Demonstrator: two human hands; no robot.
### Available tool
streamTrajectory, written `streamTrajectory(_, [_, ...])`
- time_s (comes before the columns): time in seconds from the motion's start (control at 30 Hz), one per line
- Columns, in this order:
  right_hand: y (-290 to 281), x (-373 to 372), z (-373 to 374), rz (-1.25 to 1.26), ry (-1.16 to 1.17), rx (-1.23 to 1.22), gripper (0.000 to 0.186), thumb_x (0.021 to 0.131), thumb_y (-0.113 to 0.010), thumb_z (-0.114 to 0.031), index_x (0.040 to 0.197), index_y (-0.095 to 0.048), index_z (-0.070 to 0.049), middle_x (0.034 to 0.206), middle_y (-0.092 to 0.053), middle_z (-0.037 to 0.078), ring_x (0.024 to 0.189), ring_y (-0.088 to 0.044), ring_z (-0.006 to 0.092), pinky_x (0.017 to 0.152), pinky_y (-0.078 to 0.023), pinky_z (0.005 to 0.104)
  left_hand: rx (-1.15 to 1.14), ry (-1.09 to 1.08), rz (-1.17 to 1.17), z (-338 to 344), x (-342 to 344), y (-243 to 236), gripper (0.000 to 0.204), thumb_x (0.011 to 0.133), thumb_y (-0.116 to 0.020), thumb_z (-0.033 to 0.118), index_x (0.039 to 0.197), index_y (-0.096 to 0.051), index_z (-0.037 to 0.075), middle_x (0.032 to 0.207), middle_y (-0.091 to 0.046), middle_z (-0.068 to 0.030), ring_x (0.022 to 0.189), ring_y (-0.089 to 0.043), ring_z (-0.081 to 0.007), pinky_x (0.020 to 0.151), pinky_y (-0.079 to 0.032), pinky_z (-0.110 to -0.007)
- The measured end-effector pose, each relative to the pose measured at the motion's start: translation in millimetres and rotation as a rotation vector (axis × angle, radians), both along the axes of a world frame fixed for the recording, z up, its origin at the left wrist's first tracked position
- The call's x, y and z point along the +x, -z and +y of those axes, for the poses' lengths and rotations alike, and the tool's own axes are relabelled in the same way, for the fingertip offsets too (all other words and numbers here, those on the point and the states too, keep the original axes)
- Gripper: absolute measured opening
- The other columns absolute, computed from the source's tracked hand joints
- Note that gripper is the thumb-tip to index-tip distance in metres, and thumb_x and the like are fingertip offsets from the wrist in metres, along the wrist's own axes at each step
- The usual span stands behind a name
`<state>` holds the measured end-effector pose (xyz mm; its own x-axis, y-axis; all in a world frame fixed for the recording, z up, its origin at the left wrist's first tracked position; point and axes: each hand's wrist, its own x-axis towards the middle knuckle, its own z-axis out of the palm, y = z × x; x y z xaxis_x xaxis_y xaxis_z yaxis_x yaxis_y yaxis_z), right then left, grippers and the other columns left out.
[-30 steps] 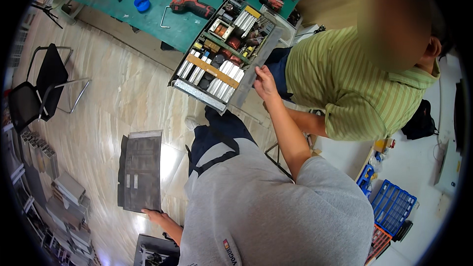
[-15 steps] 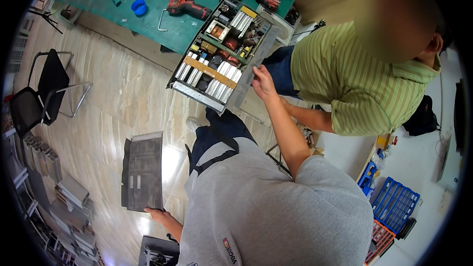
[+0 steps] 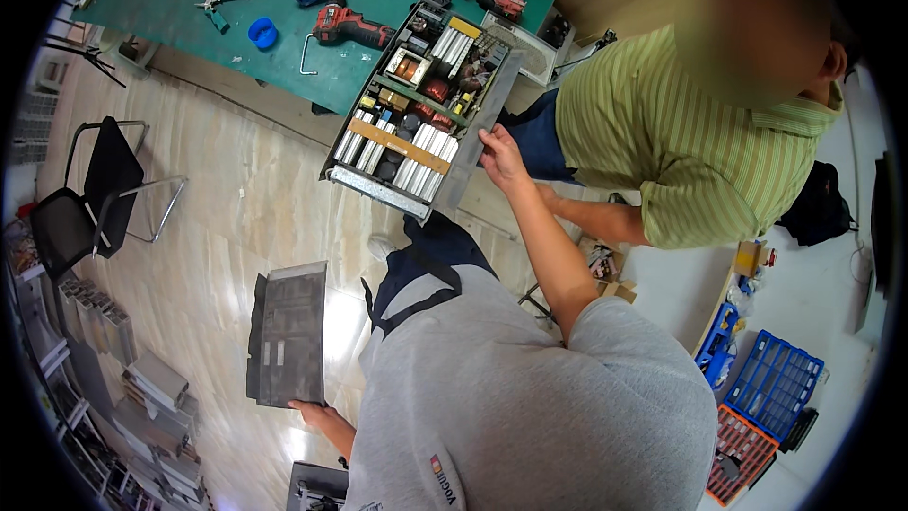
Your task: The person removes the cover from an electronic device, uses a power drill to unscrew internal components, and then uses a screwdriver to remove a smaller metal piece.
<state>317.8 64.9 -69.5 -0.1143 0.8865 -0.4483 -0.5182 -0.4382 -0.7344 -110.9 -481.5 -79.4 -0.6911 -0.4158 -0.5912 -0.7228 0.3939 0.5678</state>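
Observation:
My left hand (image 3: 312,414) grips the lower edge of a dark grey sheet-metal panel (image 3: 295,331), held upright-looking over the floor at my left. My right hand (image 3: 501,153) is closed on the right edge of an open electronics chassis (image 3: 416,110), where a grey strip runs along its side. Inside the chassis show silver heat sinks (image 3: 429,157), copper coils (image 3: 435,90) and a tan crossbar (image 3: 400,145). Its far end lies at the front edge of the green bench.
A co-worker (image 3: 700,156) in a striped shirt stands at my right, a hand partly hidden behind my forearm. The green bench (image 3: 189,38) holds drills (image 3: 345,26), pliers (image 3: 218,9) and a blue cap (image 3: 263,32). A black chair (image 3: 109,189) stands left; blue organisers (image 3: 768,383) lie lower right.
The panel in my left hand appears slightly farther right. The bench and chassis appear slightly higher and farther left in the view. The co-worker's shoulder has shifted up slightly. Both my grips stay the same.

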Motion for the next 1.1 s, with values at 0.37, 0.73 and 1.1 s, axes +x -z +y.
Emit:
streamTrajectory(0.37, [2.9, 1.5, -0.1, 0.016, -0.021, 0.002, 0.02, 0.092, -0.063, -0.012, 0.109, -0.054, -0.007, 0.108, -0.063, 0.004, 0.101, -0.059, 0.0161, 0.089, -0.047, 0.0338, -0.069, 0.031, 0.093, -17.0, -11.4, 28.5, 0.078, 0.096, -0.045, 0.063, 0.105, -0.057, -0.014, 0.087, -0.055, -0.0108, 0.074, -0.044, -0.0235, 0.071, -0.044, -0.039])
streamTrajectory(0.73, [4.4, 3.0, 1.0, 0.016, -0.038, 0.036, 0.023, 0.092, -0.063, -0.011, 0.113, -0.055, -0.006, 0.11, -0.063, 0.004, 0.103, -0.059, 0.0165, 0.091, -0.046, 0.0341, -0.138, 0.111, 0.062, -23.7, -4.0, 36.4, 0.082, 0.095, -0.044, 0.065, 0.106, -0.059, -0.015, 0.088, -0.059, -0.0147, 0.076, -0.049, -0.0254, 0.073, -0.046, -0.04])
streamTrajectory(1.1, [-3.6, -8.5, 11.4, -0.593, -0.022, -0.006, 0.033, 0.084, -0.063, -0.013, 0.113, -0.054, 0.0, 0.106, -0.064, 0.008, 0.095, -0.062, 0.0205, 0.082, -0.05, 0.0358, -0.092, 0.046, 0.06, -12.3, 11.0, 29.9, 0.09, 0.093, -0.047, 0.065, 0.126, -0.048, -0.019, 0.126, -0.057, -0.0264, 0.102, -0.057, -0.0368, 0.093, -0.046, -0.045])
